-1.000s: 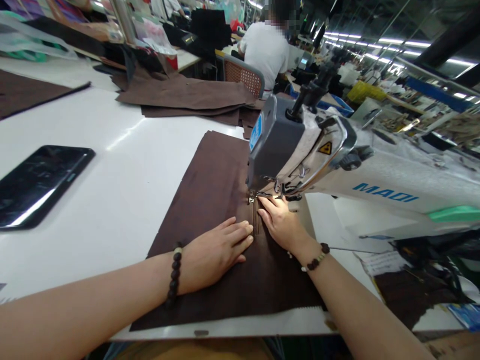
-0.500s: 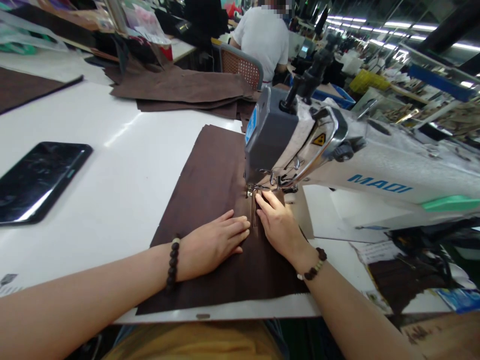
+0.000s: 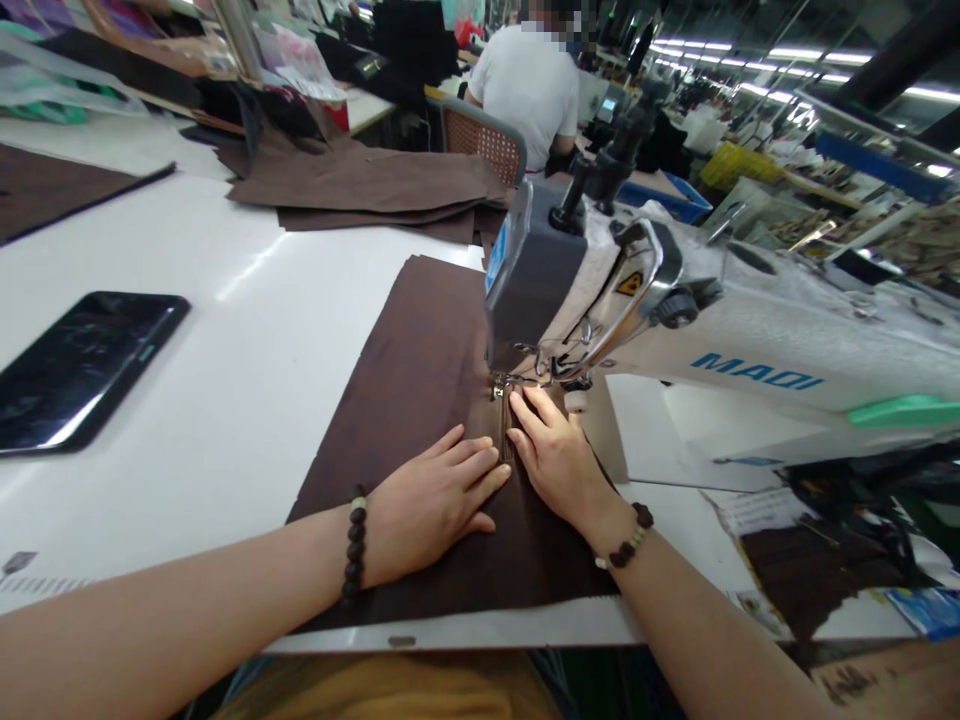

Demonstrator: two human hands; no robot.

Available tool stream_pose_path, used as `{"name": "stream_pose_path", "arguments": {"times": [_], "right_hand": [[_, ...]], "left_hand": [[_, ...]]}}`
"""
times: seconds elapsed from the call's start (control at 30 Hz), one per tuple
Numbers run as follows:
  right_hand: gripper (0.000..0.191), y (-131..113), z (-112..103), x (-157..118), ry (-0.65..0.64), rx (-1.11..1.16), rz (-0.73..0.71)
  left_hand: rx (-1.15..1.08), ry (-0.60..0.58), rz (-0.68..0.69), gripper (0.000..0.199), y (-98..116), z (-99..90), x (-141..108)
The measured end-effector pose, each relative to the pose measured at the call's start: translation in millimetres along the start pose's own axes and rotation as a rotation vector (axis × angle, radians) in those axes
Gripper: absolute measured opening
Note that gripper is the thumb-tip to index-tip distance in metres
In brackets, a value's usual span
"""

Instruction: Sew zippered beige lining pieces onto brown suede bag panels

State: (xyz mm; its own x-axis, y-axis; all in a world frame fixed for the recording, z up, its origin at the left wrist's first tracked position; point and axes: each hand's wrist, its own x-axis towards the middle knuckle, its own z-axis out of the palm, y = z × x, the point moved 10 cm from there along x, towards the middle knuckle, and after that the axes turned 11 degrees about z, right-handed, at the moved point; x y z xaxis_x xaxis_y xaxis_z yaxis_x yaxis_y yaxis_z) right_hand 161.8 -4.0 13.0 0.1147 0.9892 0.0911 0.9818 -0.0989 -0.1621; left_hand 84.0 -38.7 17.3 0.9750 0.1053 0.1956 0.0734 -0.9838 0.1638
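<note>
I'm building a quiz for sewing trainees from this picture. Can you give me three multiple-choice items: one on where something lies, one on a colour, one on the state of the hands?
1. Where does the black smartphone lie on the white table?
A. to the left of the fabric
B. under the machine arm
C. on the stacked cloth

2. What colour is the flat fabric panel under the white sewing machine?
A. blue
B. dark brown
C. yellow

3. How are the left hand and the right hand placed?
A. both lifted off the table
B. one gripping scissors
C. both open and flat on the fabric

Answers: 1 A, the phone lies apart from the fabric on bare table at the left. 2 B, the panel is dark brown throughout. 3 C, the fingers of both hands are spread and pressed on the fabric either side of the seam line.
</note>
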Motion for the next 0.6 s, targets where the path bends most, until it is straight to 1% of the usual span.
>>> {"name": "stream_pose_path", "arguments": {"times": [0.2,0.4,0.6], "right_hand": [[0.041,2.1,0.0,0.7,0.001,0.029,0.007],[0.042,2.7,1.0,0.7,-0.012,0.024,0.012],[0.042,3.5,0.4,3.9,-0.001,0.025,0.002]], "left_hand": [[0.005,-0.012,-0.048,0.051,-0.5,2.7,-2.6],[0.034,-0.015,-0.047,0.049,0.8,5.9,-6.6],[0.034,-0.012,-0.038,0.048,-2.7,6.5,-3.6]]}}
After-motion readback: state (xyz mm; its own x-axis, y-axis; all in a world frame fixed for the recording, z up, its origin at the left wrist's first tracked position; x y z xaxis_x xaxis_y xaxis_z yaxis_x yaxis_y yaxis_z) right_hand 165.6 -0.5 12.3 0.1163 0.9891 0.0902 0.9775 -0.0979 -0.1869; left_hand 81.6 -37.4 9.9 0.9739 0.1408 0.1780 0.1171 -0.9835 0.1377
